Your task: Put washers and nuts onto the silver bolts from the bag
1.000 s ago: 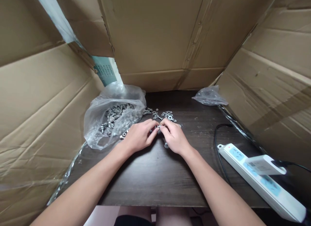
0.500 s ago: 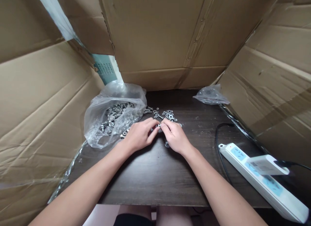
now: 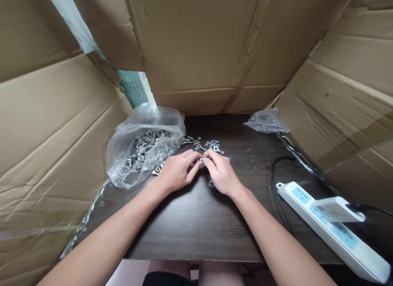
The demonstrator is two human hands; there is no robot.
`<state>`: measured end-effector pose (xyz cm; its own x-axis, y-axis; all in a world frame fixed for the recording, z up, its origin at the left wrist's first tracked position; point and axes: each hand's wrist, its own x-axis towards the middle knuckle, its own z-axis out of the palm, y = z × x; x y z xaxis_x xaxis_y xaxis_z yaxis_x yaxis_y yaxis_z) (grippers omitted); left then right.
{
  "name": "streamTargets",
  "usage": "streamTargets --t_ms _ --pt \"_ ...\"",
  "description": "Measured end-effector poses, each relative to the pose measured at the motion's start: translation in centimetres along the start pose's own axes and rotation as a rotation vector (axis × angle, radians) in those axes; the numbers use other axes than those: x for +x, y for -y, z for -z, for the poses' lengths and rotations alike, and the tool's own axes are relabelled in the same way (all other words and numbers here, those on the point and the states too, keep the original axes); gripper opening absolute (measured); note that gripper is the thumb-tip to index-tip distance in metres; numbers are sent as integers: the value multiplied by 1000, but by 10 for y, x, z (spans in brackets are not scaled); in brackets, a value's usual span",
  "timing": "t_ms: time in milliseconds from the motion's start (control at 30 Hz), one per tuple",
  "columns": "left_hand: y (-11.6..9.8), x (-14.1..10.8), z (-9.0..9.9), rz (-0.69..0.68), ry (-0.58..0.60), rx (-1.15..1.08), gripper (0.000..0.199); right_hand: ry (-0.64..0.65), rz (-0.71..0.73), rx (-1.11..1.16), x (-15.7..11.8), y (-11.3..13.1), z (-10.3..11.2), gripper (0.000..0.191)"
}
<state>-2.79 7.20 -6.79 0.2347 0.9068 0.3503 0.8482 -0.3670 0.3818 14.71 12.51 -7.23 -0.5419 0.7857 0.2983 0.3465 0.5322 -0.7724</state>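
Between the fingertips of both hands, over the dark table, is a small shiny metal fastener point(image 3: 201, 158); fingers cover most of it, so its exact kind does not show. My left hand point(image 3: 178, 169) pinches it from the left with thumb and forefinger. From the right, the fingers of my right hand point(image 3: 221, 171) close on it too. Just beyond the fingertips lie loose washers point(image 3: 215, 148), nuts and bolts point(image 3: 201, 147). One washer point(image 3: 211, 183) rests below my right hand, and a few bolts and nuts point(image 3: 157, 169) show beside my left hand.
An open clear plastic bag point(image 3: 118, 155) full of bolts lies at the left. A smaller plastic bag point(image 3: 266, 121) sits at the back right. A white power strip point(image 3: 325, 224) with a plugged-in adapter point(image 3: 337, 210) and black cable is at the right. Cardboard walls point(image 3: 202, 44) surround the table point(image 3: 184, 232).
Both hands stay in place over the table, still pinching the small metal fastener. Only the right fingers shift very slightly around it.
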Motion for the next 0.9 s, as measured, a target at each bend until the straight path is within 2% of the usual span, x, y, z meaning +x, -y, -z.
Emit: streamTargets --t_ms 467,767,900 --pt "3 1 0 -9 12 -24 23 23 -27 -25 0 -1 -1 30" --pt "3 1 2 10 21 3 23 6 -42 -62 -1 0 1 19" --pt "3 1 1 -1 13 -10 23 9 -7 -46 0 -1 0 20"
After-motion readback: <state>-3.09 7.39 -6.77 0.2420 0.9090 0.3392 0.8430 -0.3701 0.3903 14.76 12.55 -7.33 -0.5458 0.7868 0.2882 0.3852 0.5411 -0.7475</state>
